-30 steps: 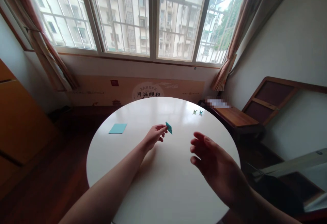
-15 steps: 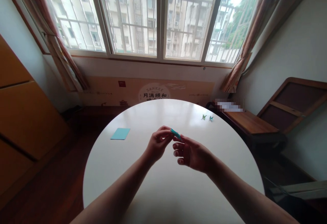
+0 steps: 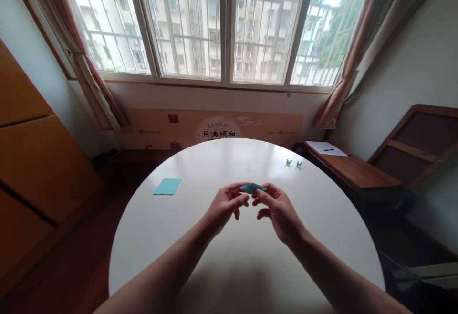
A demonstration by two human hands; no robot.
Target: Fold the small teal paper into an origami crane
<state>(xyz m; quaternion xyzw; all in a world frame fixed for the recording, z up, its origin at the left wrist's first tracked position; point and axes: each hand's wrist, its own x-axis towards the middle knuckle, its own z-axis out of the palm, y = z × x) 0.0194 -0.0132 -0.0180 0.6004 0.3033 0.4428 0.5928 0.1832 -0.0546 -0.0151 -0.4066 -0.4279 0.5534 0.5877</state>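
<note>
A small teal piece of folded paper [image 3: 253,188] is held up above the white round table, between my two hands. My left hand [image 3: 229,203] pinches its left end with thumb and fingers. At its right end, my right hand [image 3: 275,208] grips with thumb and index finger, the lower fingers loosely curled. The paper lies nearly level, wide and pointed at the ends, with a low peak in the middle. Its far side is hidden from me.
A light-blue square of paper [image 3: 167,186] lies at the table's left. Two small folded paper birds, one green [image 3: 288,163] and one blue [image 3: 299,164], stand near the back right edge of the table [image 3: 229,156]. Beyond is a wooden bench [image 3: 358,168] with a paper sheet [image 3: 326,149] and pen.
The folded paper has turned from a steep slant to nearly level and shows a broader face. My right hand has closed in on its right end; my view has shifted slightly.
</note>
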